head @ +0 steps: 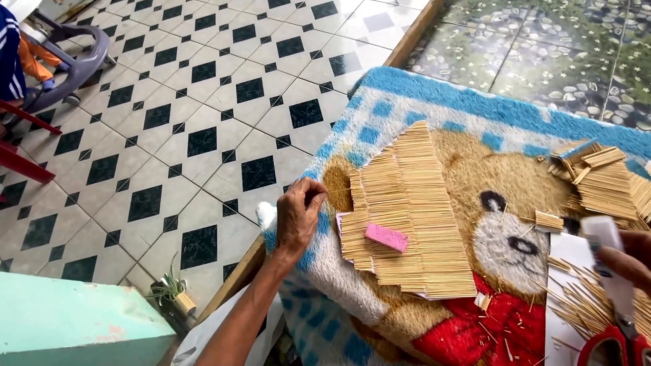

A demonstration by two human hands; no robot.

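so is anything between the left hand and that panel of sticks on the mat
Nothing visible. The left hand rests on the mat's edge right beside the stick panel, with only bare mat between. The pink block lies on the panel, farther in.

The bear-print rug (475, 176) is shaggy, matt pile cloth in blue, tan and red. On it, the panel of glued sticks (407, 210) looks like pale, dry, unvarnished wood, ribbed across its face; the pink block (386, 237) on the panel is matt and chalky. Right of the panel, the scissors (620, 342) have glossy red plastic handles. Left of the rug, the floor tiles (169, 135) are smooth and faintly shiny.
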